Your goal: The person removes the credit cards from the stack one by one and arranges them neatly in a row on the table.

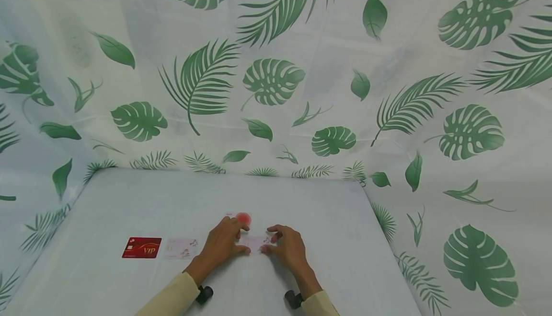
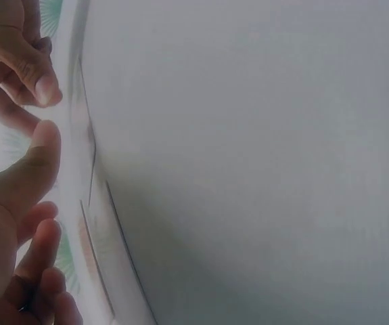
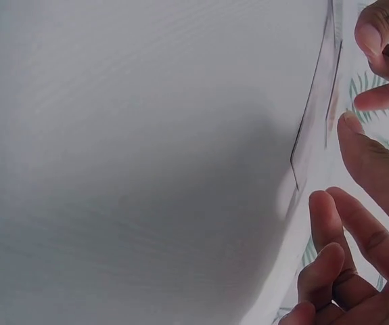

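Note:
In the head view, a pale translucent card with pink print [image 1: 256,242] lies on the white table between the two hands. My left hand [image 1: 221,240] is at its left end, partly covering it, with thumb and forefinger spread apart. At the other end is my right hand [image 1: 290,248], its fingers loosely bent and thumb apart from them. Both wrist views show the fingers hovering near the card with a gap beneath. Behind the left fingertips lies a card with a red disc [image 1: 243,218], partly hidden by that hand.
Left of the left hand lies another pale printed card [image 1: 178,248], beside a red VIP card [image 1: 142,248]. The white table [image 1: 345,268] ends at a leaf-patterned curtain [image 1: 276,129] behind and at the sides.

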`<state>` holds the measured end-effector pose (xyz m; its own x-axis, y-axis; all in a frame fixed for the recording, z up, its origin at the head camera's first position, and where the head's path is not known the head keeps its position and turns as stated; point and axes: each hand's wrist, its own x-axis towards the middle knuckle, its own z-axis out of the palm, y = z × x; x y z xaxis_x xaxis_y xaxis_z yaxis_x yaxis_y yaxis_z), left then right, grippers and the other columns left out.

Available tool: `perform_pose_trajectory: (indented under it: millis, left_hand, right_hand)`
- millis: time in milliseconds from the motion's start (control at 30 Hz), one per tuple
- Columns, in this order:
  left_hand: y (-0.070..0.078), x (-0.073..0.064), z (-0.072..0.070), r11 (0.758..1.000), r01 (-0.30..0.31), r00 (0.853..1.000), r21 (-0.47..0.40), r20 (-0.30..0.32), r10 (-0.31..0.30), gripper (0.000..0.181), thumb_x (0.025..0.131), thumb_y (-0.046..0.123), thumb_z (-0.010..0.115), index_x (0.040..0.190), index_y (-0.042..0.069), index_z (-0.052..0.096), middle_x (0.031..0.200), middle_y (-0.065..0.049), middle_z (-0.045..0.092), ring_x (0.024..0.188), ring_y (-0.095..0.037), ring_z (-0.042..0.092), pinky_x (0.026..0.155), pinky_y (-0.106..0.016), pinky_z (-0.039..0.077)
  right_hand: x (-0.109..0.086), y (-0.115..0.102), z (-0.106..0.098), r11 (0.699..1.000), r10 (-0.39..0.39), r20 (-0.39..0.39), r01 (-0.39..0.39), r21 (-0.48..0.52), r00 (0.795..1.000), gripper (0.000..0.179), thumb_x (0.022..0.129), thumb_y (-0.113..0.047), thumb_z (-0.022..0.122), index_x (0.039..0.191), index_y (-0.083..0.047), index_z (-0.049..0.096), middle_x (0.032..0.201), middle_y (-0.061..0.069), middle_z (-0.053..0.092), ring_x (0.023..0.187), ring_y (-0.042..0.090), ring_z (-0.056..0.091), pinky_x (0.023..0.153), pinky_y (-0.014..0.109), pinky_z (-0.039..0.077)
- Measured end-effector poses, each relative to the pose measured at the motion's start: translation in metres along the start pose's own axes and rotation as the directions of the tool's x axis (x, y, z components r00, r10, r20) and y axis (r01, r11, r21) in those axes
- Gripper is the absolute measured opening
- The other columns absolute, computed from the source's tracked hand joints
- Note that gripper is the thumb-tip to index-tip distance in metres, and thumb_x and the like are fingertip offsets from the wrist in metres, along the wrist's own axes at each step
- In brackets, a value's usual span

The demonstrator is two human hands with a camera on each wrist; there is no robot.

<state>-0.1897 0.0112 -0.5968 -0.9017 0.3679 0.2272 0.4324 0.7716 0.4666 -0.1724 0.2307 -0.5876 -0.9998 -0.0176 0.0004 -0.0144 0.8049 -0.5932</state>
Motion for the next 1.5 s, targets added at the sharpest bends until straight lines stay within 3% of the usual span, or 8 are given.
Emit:
perform_pose_trajectory:
  millis: [467,800,1133,1500]
  left_hand:
    - [-0.007,0.000,-0.008,0.998,-0.027,0.998,0.049,-0.059,0.030,0.057,0.059,0.048,0.092,0.104,0.022,0.069,0.074,0.009,0.052,0.076,-0.008,0.041,0.063,-0.022,0.039]
    - [-0.014,0.002,-0.011,0.998,-0.017,0.999,0.064,-0.041,0.019,0.056,0.061,0.049,0.091,0.105,0.022,0.070,0.075,0.008,0.053,0.073,-0.007,0.039,0.061,-0.022,0.036]
    - [-0.021,0.001,-0.014,0.998,0.020,0.999,0.063,-0.031,-0.018,0.056,0.062,0.048,0.092,0.106,0.023,0.070,0.076,0.010,0.054,0.077,-0.007,0.041,0.065,-0.022,0.039]
    - [-0.029,-0.001,-0.021,0.997,0.021,0.999,0.071,-0.035,-0.019,0.057,0.060,0.047,0.092,0.107,0.022,0.072,0.077,0.011,0.056,0.077,-0.006,0.042,0.065,-0.022,0.041]
  right_hand:
    - [0.005,-0.009,-0.003,1.000,-0.022,-0.016,0.022,0.020,1.000,0.045,0.070,-0.023,0.090,0.111,-0.022,0.073,0.082,-0.004,0.068,0.073,0.010,0.051,0.068,0.026,0.040]
    - [0.008,-0.015,-0.004,0.999,-0.035,-0.005,0.035,0.031,0.999,0.046,0.070,-0.023,0.090,0.113,-0.020,0.072,0.084,-0.002,0.069,0.074,0.011,0.052,0.068,0.028,0.040]
    - [0.012,-0.018,-0.001,0.999,-0.031,0.004,0.031,0.033,1.000,0.045,0.071,-0.025,0.090,0.113,-0.021,0.072,0.085,-0.002,0.069,0.078,0.012,0.054,0.069,0.029,0.041]
    - [0.015,-0.024,0.002,0.998,-0.038,0.004,0.038,0.046,0.999,0.046,0.071,-0.024,0.090,0.112,-0.021,0.072,0.086,-0.003,0.069,0.083,0.018,0.058,0.076,0.034,0.043]
